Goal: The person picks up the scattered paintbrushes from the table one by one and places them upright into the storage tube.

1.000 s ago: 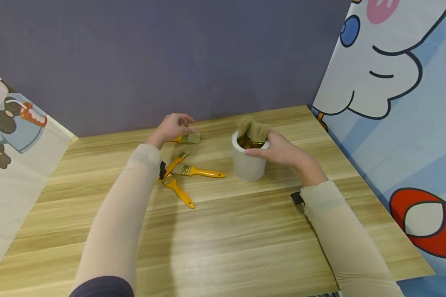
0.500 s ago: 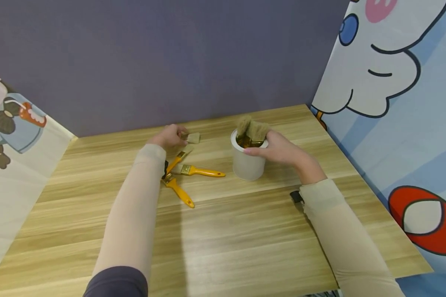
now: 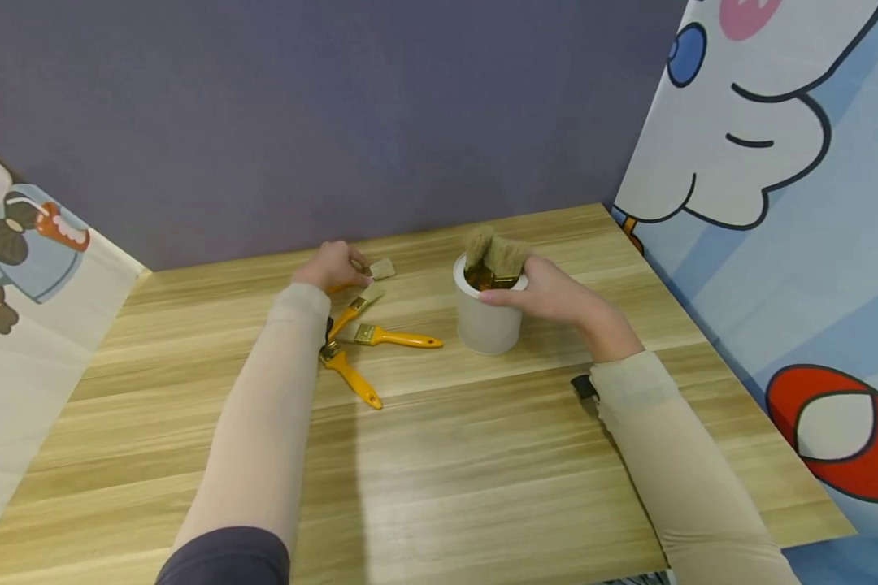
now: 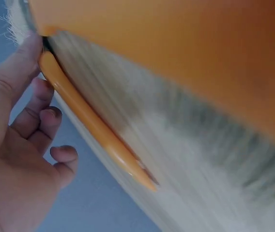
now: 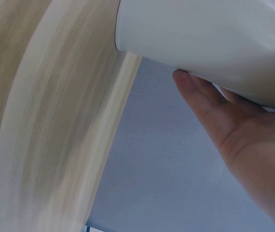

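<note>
My left hand (image 3: pixel 335 266) is at the back of the table, pinching a flat paintbrush (image 3: pixel 382 269) close to its metal band. Its pale bristles point right, and in the left wrist view the yellow handle (image 4: pixel 99 128) slants down away from the fingers. My right hand (image 3: pixel 552 294) holds a white can (image 3: pixel 488 323) by its side, thumb at the near rim; the right wrist view shows fingers (image 5: pixel 195 94) against the wall of the can. Several paintbrushes stand in the can, bristles (image 3: pixel 507 258) up, their handles mostly hidden inside.
Three more yellow paintbrushes lie between the left forearm and the can: one angled (image 3: pixel 349 315), one pointing its handle right (image 3: pixel 402 338), one pointing it toward me (image 3: pixel 358 382). A grey wall (image 3: pixel 380 122) closes the back of the wooden table (image 3: pixel 468 463).
The left hand has come down onto the paintbrush at the back and taken hold of it; the brush has turned slightly. The right hand and the can have stayed put.
</note>
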The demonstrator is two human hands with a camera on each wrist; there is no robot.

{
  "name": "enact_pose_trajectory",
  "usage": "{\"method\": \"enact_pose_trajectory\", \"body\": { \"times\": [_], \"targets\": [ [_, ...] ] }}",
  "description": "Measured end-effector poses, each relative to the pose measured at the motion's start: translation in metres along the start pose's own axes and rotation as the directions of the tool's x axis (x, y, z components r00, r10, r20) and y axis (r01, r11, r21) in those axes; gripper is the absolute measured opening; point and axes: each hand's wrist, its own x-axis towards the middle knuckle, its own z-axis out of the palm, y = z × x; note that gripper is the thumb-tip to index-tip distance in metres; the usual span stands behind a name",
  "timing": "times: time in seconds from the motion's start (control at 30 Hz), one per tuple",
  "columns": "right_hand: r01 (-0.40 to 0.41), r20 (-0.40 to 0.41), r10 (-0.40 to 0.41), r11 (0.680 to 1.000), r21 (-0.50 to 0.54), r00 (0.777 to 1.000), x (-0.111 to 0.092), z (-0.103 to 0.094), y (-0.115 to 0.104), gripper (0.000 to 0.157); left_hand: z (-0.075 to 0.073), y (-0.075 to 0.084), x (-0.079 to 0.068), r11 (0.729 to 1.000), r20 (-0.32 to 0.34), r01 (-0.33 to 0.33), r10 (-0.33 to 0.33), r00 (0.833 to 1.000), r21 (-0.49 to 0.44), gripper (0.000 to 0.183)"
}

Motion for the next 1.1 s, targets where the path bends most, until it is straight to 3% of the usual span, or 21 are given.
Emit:
{"method": "enact_pose_trajectory", "body": {
  "times": [0.23,0.43,0.63,1.1],
  "targets": [
    [-0.011,0.013,0.011,1.000,0.023,1.000,-0.001,-0.001,-0.001,0.077,-0.001,0.012,0.000,0.998,-0.018,0.026,-0.025,1.000,0.062,0.040],
    [-0.009,0.008,0.009,1.000,0.015,1.000,-0.002,-0.001,-0.005,0.078,-0.001,0.016,-0.007,0.996,-0.029,0.057,-0.055,0.998,0.062,0.046],
    [-0.001,0.009,0.001,0.999,0.032,1.000,-0.002,0.001,-0.005,0.076,0.001,0.016,-0.011,0.997,-0.036,0.052,-0.050,0.998,0.050,0.046],
    [-0.011,0.004,0.011,1.000,0.022,1.000,-0.001,0.001,-0.003,0.076,0.004,0.011,-0.006,0.998,-0.056,0.032,-0.029,0.998,0.045,0.044]
  ]
}}
